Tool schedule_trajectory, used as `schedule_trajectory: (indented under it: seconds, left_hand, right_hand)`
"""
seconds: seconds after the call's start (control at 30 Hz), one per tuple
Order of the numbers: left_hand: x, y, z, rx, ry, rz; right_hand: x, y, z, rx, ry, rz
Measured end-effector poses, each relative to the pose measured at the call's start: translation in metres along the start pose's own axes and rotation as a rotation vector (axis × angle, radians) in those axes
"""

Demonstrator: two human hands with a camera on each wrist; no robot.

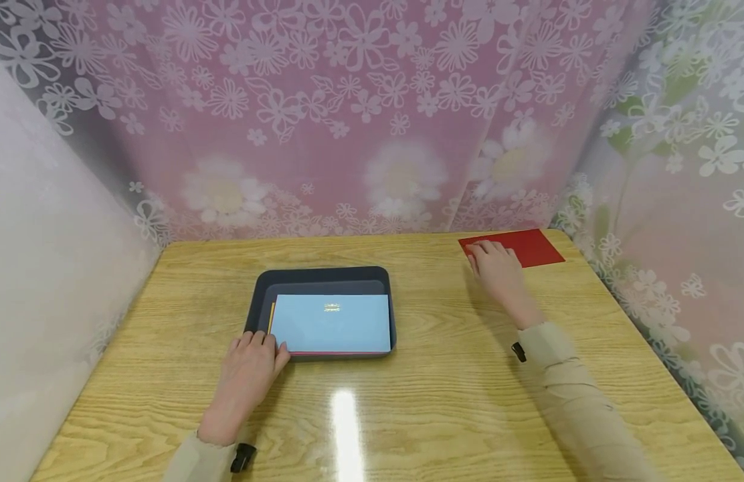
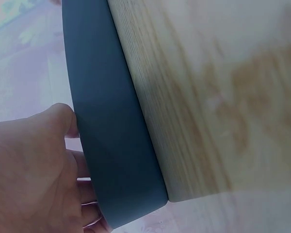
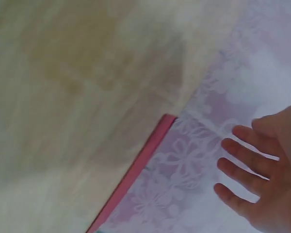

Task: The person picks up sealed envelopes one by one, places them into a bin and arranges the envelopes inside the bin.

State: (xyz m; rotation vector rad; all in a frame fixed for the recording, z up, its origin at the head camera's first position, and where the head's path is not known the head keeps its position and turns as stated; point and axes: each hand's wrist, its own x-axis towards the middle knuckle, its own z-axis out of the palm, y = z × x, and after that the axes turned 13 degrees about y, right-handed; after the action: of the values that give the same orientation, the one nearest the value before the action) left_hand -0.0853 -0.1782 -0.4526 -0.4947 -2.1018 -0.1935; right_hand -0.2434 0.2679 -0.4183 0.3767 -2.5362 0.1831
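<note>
My left hand [image 1: 248,368] rests at the front left corner of a dark grey tray [image 1: 324,274], its fingers and thumb on the rim. In the left wrist view the thumb [image 2: 63,119] meets the top edge of the tray's wall [image 2: 111,116], and the other fingers pass behind it. Inside the tray lies a light blue envelope [image 1: 330,331] with small gold print, over pink and orange edges. At the back right, my right hand [image 1: 498,271] is over the left part of a flat red envelope [image 1: 534,249]. Its fingers [image 3: 247,158] are spread and hold nothing.
The wooden table [image 1: 432,402] ends at a pink floral curtain [image 1: 324,134] behind and a pale floral curtain [image 1: 691,234] on the right. A whitish sheet [image 1: 53,268] hangs along the left side. Black buckles [image 1: 519,352] hang at both wrists.
</note>
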Motion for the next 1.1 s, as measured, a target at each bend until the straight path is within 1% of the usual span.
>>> schedule_trajectory:
  seconds: [0.13, 0.3, 0.37, 0.4, 0.43, 0.53, 0.73, 0.93, 1.1]
  left_hand:
    - [-0.001, 0.000, 0.001, 0.001, 0.022, 0.013]
    - [-0.001, 0.000, 0.001, -0.008, 0.009, 0.016]
    - [-0.001, 0.000, 0.001, -0.009, 0.004, 0.015]
    - [-0.001, 0.000, 0.001, -0.007, 0.002, 0.013]
    - [-0.001, 0.001, 0.000, -0.007, 0.001, 0.012]
    - [0.000, 0.001, 0.000, -0.008, -0.001, 0.004]
    - [0.000, 0.002, -0.001, -0.009, 0.000, 0.002]
    - [0.000, 0.001, -0.001, -0.004, -0.020, -0.007]
    - [0.000, 0.001, 0.000, 0.002, -0.019, -0.005]
  right_hand:
    - [-0.008, 0.012, 0.002, -0.032, -0.175, 0.020]
    - [-0.016, 0.020, 0.003, -0.063, -0.436, 0.049]
    - [-0.018, 0.023, 0.004, -0.069, -0.517, 0.051]
    - [-0.018, 0.023, 0.005, -0.065, -0.542, 0.050]
    - [-0.019, 0.023, 0.005, -0.063, -0.553, 0.048]
    - [-0.018, 0.022, 0.005, -0.039, -0.551, 0.046]
    - [-0.021, 0.012, 0.001, -0.026, -0.550, 0.024]
    - [-0.030, -0.004, -0.005, -0.053, -0.495, -0.055]
    - [-0.037, -0.018, -0.009, -0.043, -0.471, -0.077]
